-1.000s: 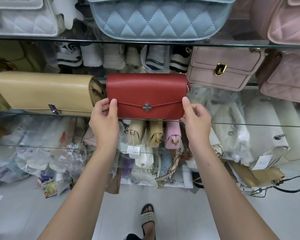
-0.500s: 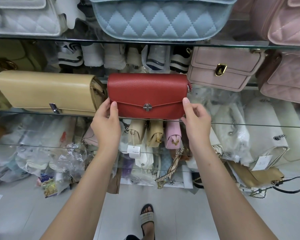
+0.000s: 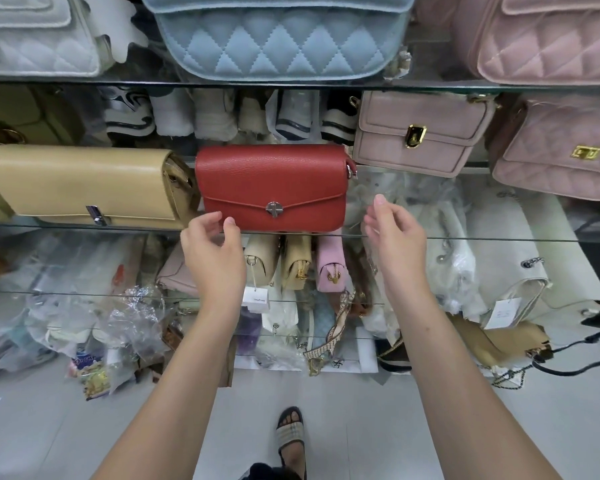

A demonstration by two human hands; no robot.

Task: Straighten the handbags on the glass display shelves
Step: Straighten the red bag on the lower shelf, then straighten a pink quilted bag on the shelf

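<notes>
A red flap handbag (image 3: pixel 272 183) with a round silver clasp stands upright on the middle glass shelf (image 3: pixel 465 239), its left side against a long beige bag (image 3: pixel 84 183). My left hand (image 3: pixel 215 258) hovers at the red bag's lower left corner, fingers loosely curled, the thumb tip at or just off its bottom edge. My right hand (image 3: pixel 395 237) floats to the right of the bag, apart from it, fingers relaxed and holding nothing. A mauve bag (image 3: pixel 420 133) with a gold lock sits behind and to the right.
A quilted light blue bag (image 3: pixel 278 32), a white one (image 3: pixel 39 32) and a pink one (image 3: pixel 548 36) sit on the upper shelf. Another quilted pink bag (image 3: pixel 568 150) is at the right. Lower shelves hold small pouches and plastic-wrapped bags. Below, my sandalled foot (image 3: pixel 290 434) stands on the tiled floor.
Both hands have let go of the red bag's sides and drawn back. The right hand moved off to the right; the left dropped to the lower corner. The bag stays upright.
</notes>
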